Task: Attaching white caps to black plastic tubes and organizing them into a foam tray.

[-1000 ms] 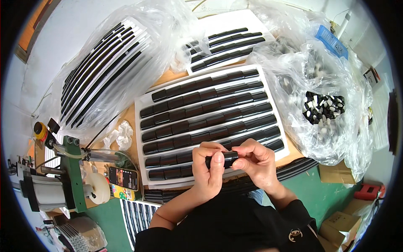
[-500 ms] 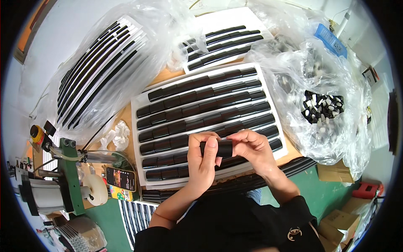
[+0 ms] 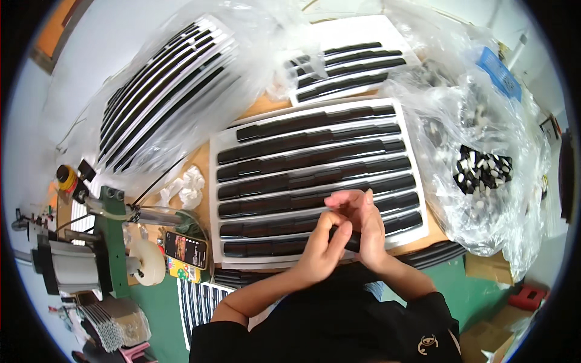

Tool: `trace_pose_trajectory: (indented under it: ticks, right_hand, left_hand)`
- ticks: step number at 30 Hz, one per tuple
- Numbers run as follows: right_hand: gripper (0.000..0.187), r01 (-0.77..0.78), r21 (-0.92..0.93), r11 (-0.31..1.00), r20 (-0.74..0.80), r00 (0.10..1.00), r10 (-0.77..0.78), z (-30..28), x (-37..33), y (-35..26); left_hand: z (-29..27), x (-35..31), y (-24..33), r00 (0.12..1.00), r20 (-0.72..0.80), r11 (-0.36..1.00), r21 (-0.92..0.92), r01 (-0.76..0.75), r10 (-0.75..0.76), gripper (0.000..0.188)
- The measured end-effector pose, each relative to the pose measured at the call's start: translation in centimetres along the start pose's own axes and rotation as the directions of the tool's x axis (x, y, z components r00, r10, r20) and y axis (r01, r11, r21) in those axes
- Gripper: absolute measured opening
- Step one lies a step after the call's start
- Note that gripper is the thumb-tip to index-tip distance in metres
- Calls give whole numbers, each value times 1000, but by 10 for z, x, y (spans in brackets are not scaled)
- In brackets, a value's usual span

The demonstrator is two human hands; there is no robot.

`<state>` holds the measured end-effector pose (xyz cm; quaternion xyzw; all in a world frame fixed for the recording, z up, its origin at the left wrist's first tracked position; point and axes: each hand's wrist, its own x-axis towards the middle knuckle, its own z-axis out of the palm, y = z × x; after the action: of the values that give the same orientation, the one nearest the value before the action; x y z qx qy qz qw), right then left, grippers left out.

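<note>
My left hand [image 3: 327, 247] is closed around a short black piece [image 3: 353, 241], which looks like a smooth cylinder or cap. Much of that piece is hidden by my fingers. My right hand [image 3: 370, 233] is cupped beside it with the fingers stretched out and the palm toward the piece; whether it touches the piece is hard to tell. Both hands are over the near edge of a white tray [image 3: 315, 109] carrying several long rows of glossy black pieces [image 3: 311, 164].
Plastic-wrapped trays [image 3: 163, 91] lean at the back left, with another white tray [image 3: 357, 30] behind. On the right, a clear bag [image 3: 442, 199] holds small black-and-white parts [image 3: 482, 169]. A green-framed machine [image 3: 113, 242], a phone [image 3: 186, 250] and crumpled tissue [image 3: 192, 186] are at the left.
My right hand has let go of the black piece's end and opened into a cupped shape. Both hands sit lower and further right in the picture, as the view has shifted.
</note>
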<state>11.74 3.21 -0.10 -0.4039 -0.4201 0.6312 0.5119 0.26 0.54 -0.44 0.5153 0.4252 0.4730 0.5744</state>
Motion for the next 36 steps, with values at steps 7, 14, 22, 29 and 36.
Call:
trace_pose_trajectory:
  ticks: [7, 14, 22, 29, 36]
  right_hand:
    - [23, 154, -352, 923, -245, 937, -250, -61, 25, -4]
    - [20, 150, -365, 919, -373, 880, -292, -123, 13, 1]
    - [20, 84, -382, 920, -465, 843, -269, -159, 0, 9]
    - [18, -28, -702, 712, -384, 856, -346, -181, 17, -6]
    - [18, 129, -883, 452, -105, 883, -458, -180, 89, -25]
  left_hand:
    - [-168, 78, 13, 864, -503, 999, 42, -7, 27, 23]
    - [-289, 139, -52, 736, -611, 843, 528, 104, 292, 36]
    - [-269, 147, -53, 728, -582, 664, 709, 237, 362, 36]
    - [-271, 139, -54, 757, -374, 269, 926, 266, 537, 35]
    - [-266, 100, -31, 762, -238, 181, 970, 160, 602, 27]
